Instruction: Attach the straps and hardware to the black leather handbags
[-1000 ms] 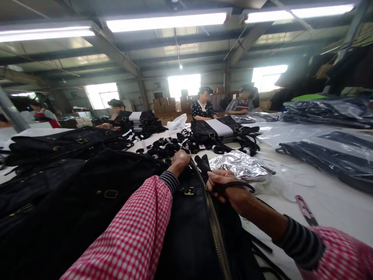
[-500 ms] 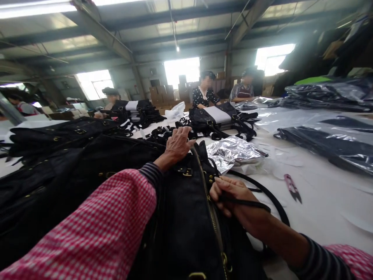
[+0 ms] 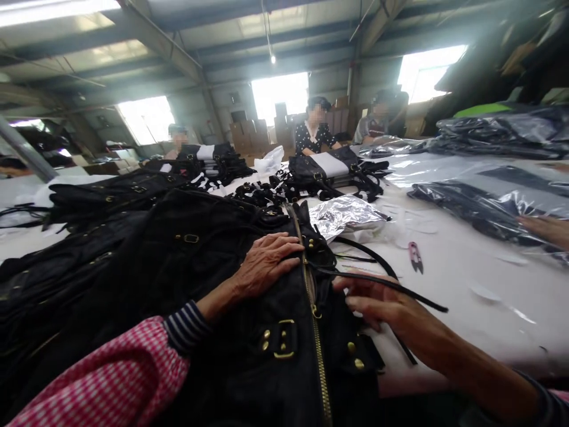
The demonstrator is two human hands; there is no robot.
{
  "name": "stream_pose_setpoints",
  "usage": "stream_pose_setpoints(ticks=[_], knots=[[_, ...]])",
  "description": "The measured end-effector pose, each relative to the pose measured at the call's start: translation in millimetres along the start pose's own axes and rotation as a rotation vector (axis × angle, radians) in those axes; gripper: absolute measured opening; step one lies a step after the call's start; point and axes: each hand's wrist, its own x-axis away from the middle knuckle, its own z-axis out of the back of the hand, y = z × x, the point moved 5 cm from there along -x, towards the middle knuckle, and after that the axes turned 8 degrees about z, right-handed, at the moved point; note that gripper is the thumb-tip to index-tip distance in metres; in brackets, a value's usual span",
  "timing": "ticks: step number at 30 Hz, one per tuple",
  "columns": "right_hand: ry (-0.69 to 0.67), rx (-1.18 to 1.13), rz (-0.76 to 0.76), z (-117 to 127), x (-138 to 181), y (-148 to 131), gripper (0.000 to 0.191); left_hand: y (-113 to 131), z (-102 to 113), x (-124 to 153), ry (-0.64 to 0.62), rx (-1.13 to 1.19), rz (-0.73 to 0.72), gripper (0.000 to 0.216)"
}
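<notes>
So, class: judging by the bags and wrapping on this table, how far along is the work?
Done: bagged goods lie wrapped in plastic. In hand: the left hand presses the black bag while the right hand touches its strap. Left: a pile of unwrapped bags.

No readable text, label, brand, number or sign anywhere in view. Black bag (image 3: 249, 332) under left hand (image 3: 267, 261): plain, only metal studs and zip, no lettering. Clear plastic bags (image 3: 484, 207) beyond right hand (image 3: 382, 302): no print legible. Cardboard boxes (image 3: 242, 136) far beyond both hands: markings too small to read.
</notes>
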Motion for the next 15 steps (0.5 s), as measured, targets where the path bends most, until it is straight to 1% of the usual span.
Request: stream_pose_setpoints(ticks=[2,4,8,11,12,15], knots=[[-0.06,0.135,0.103,-7,9,-11,0.032,3,3,-5,-0.038,0.012,0.019,0.033],[-0.107,0.289,0.254,-18,11,-22,0.032,5,5,-9,-0.06,0.005,0.057,0.032],[-0.09,0.657,0.553,-36,7,-32,0.034,4,4,-17,-0.023,-0.073,0.114,0.032],[-0.068,0.825,0.677,-41,8,-35,0.026,1,2,-23,-0.035,-0.135,0.102,0.035],[-0.083,0.856,0.704,-43,8,-36,0.027,-1,2,-26,-0.053,-0.148,0.1,0.037],[-0.175,0.914,0.77,-49,8,-41,0.037,-6,1,-36,-0.083,-0.178,0.113,0.04]])
